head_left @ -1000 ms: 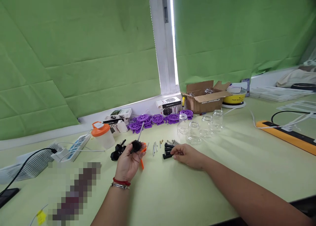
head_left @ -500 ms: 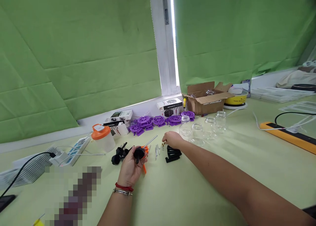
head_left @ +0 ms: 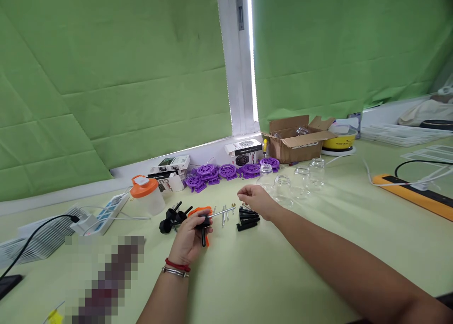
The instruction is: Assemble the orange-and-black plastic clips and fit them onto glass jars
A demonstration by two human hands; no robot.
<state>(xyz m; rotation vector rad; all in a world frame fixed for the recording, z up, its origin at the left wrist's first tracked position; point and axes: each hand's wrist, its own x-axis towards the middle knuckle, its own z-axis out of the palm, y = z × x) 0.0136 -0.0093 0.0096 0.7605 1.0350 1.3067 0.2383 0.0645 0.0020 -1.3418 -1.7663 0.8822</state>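
My left hand [head_left: 191,236] grips a black part [head_left: 203,233] from which a thin metal rod [head_left: 222,211] points right. An orange piece [head_left: 201,211] shows behind its fingers. My right hand [head_left: 253,197] is pinched closed above the small brass pieces [head_left: 233,205] and black clips [head_left: 247,219]; anything between its fingertips is too small to make out. Several loose metal rods [head_left: 223,216] lie between my hands. More black parts with handles [head_left: 171,219] lie left of my left hand.
Purple wheel-like parts [head_left: 227,171] line the back. Clear jars [head_left: 282,192] stand behind my right forearm, before an open cardboard box [head_left: 297,147]. An orange-lidded cup [head_left: 146,196] and power strip [head_left: 109,213] are at left, an orange power strip [head_left: 414,192] at right.
My left hand has turned the black part so its handle points down and the rod lies flatter, reaching farther right. My right hand has lifted slightly and moved right, away from the brass pieces.
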